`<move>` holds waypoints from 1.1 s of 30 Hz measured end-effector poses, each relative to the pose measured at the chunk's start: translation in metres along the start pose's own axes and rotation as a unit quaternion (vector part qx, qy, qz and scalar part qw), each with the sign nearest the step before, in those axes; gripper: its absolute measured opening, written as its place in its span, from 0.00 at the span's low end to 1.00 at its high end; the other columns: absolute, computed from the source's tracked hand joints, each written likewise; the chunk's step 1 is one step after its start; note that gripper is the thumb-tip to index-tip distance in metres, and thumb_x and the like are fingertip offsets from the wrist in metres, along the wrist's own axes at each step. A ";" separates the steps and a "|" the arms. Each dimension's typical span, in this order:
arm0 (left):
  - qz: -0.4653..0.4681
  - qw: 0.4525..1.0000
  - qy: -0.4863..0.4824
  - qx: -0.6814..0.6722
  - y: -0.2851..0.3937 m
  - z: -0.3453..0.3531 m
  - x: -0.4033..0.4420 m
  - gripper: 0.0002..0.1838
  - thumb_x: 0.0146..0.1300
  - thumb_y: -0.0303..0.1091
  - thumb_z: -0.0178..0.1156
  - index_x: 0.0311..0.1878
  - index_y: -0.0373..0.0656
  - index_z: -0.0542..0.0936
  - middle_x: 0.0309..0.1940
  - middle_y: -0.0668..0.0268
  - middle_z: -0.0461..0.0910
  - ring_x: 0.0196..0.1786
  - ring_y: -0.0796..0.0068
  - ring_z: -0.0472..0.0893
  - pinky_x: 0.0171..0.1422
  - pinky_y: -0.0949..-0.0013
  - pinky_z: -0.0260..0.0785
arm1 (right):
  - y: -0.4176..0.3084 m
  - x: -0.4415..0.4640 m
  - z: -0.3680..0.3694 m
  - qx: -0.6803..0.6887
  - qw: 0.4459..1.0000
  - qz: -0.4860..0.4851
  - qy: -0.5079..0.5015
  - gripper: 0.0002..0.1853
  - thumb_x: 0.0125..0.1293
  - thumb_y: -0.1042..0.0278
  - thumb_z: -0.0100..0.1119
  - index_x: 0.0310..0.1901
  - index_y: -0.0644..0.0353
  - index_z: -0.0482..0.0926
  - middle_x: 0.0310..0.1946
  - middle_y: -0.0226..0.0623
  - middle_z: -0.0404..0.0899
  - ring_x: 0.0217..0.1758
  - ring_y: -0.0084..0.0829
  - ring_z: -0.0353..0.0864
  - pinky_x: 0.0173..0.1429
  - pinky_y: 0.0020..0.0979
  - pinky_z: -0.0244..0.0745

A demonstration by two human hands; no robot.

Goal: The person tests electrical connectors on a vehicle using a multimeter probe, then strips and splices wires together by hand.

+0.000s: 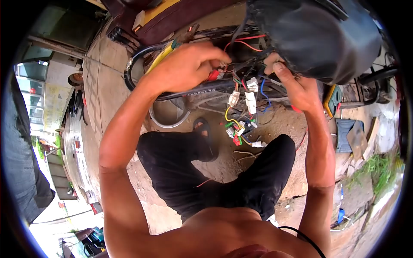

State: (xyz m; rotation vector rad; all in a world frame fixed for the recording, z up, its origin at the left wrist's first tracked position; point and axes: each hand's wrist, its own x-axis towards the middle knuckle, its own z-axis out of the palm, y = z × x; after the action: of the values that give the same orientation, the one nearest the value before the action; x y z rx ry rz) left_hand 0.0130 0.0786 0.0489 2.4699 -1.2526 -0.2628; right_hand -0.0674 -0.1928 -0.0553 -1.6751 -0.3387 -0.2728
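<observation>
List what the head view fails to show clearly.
In the head view:
Whatever the left hand may pinch: hidden by the hand itself.
Area behind the black cover: hidden by it.
The black cover's top: cut off by the upper edge.
Lettering on the black tube: too small.

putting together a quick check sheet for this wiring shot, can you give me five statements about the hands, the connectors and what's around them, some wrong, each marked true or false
1. White connectors show between the person's two forearms. True.
2. The left hand is close to a red piece among the wires. True.
3. The right hand rests on the person's knee. False: the right hand is raised, beside a large black bulging thing.
4. Every connector in view is white. False: a red connector shows in the lower bunch.
5. The visible foot is in a closed boot. False: it wears a dark open sandal.
</observation>
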 end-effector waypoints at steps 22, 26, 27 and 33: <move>0.084 0.668 0.490 -0.554 0.010 0.029 -0.105 0.11 0.77 0.36 0.53 0.55 0.42 0.78 0.34 0.65 0.71 0.34 0.70 0.67 0.41 0.66 0.60 | -0.008 -0.001 0.006 -0.027 1.000 -0.005 0.008 0.12 0.78 0.67 0.55 0.51 0.69 0.80 0.45 0.39 0.82 0.47 0.27 0.78 0.56 0.31 0.71; 0.187 0.645 0.439 -0.597 -0.020 0.008 -0.135 0.11 0.78 0.35 0.52 0.51 0.38 0.78 0.28 0.72 0.65 0.27 0.78 0.62 0.36 0.68 0.54 | -0.009 -0.001 0.007 -0.023 1.000 -0.001 0.012 0.12 0.78 0.68 0.54 0.51 0.68 0.81 0.44 0.38 0.82 0.46 0.26 0.77 0.56 0.31 0.71; 0.197 0.620 0.444 -0.616 -0.025 0.000 -0.146 0.10 0.78 0.34 0.51 0.51 0.37 0.77 0.28 0.71 0.66 0.26 0.79 0.63 0.35 0.68 0.54 | -0.010 -0.002 0.007 -0.030 0.999 -0.001 0.014 0.13 0.78 0.68 0.54 0.52 0.69 0.81 0.43 0.38 0.82 0.46 0.26 0.77 0.56 0.30 0.71; 0.225 0.519 0.433 -0.701 -0.022 -0.010 -0.162 0.09 0.79 0.32 0.50 0.49 0.36 0.76 0.30 0.70 0.68 0.25 0.81 0.64 0.34 0.71 0.57 | -0.006 -0.001 0.014 -0.005 0.999 -0.018 0.041 0.14 0.78 0.67 0.53 0.51 0.71 0.81 0.41 0.37 0.82 0.45 0.27 0.78 0.58 0.30 0.71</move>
State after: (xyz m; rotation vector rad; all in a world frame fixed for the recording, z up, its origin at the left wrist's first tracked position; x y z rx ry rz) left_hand -0.0633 0.2233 0.0503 0.5521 -0.5838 0.1234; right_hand -0.0709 -0.1781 -0.0515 -1.6648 -0.3063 -0.3693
